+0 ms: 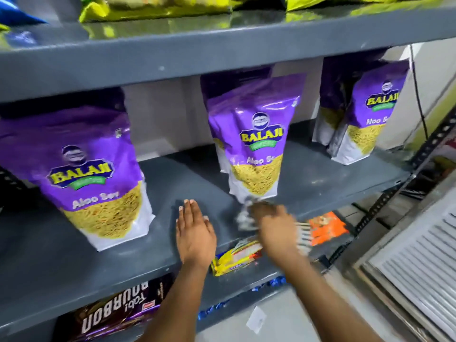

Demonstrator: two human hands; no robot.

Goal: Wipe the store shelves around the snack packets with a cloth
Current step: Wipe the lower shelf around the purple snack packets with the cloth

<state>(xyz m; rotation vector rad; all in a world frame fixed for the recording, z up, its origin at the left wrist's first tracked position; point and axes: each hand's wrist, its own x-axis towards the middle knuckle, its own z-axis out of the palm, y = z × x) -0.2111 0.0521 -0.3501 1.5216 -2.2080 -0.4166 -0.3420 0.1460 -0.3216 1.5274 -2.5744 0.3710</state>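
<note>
Purple Aloo Sev packets stand on a grey metal shelf (185,178): one at the left (93,174), one in the middle (254,144) and a pair at the right (365,114). My left hand (195,233) lies flat on the shelf between the left and middle packets, fingers together, holding nothing. My right hand (276,228) is blurred with motion at the foot of the middle packet and grips a pale cloth (246,213) that touches the shelf surface.
The shelf above (197,53) carries yellow-green packets (153,8) and a blue one (17,11). Below are a brown Bourbon biscuit pack (116,312), a yellow pack (234,257) and an orange pack (325,225). A white louvred panel (419,267) stands at the lower right.
</note>
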